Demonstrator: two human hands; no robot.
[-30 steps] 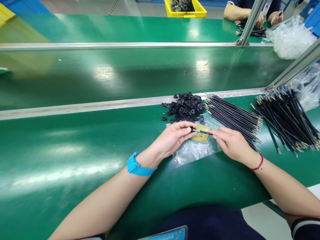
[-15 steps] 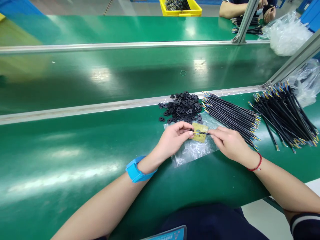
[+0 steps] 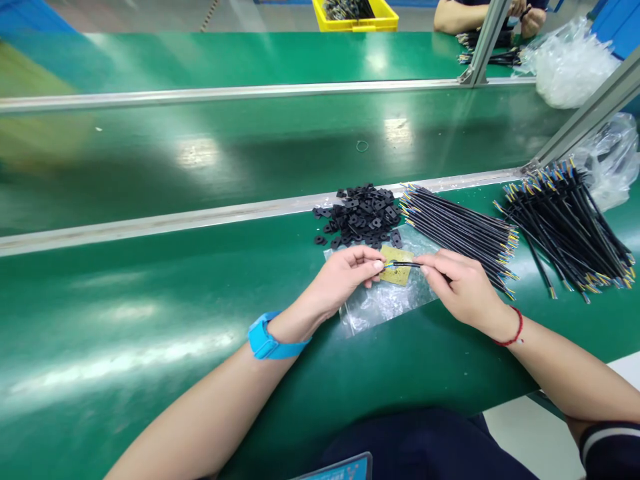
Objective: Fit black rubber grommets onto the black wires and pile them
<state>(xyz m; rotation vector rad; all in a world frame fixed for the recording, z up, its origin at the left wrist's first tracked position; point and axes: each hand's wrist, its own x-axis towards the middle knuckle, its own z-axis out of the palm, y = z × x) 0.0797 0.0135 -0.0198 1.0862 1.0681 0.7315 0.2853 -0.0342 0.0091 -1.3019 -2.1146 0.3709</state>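
Note:
In the middle of the head view, my right hand (image 3: 460, 283) is closed in a pinch around a thin black cable (image 3: 407, 264). Blue and yellow wires stick out of its left end and reach my left fingertips. My left hand (image 3: 353, 270) pinches there, its thumb and fingers covering most of a small black part at the wire tips. Below the cable lies a yellowish square plate (image 3: 397, 275) on a clear plastic bag (image 3: 387, 310). Just behind my left hand is a heap of small flat black parts (image 3: 367, 213) with holes.
A row of black cables (image 3: 460, 233) lies behind my right hand, with a larger cable pile (image 3: 570, 230) farther right. Metal rails (image 3: 250, 215) cross the green table. Across it, a co-worker's hands (image 3: 533, 21) are near more cables. A yellow bin (image 3: 355, 25) stands at the back.
The coloured wires now meet my left thumb and fingertips, and more black cable shows between my hands. My right fingers have shifted slightly on the cable. The whole view has moved a little.

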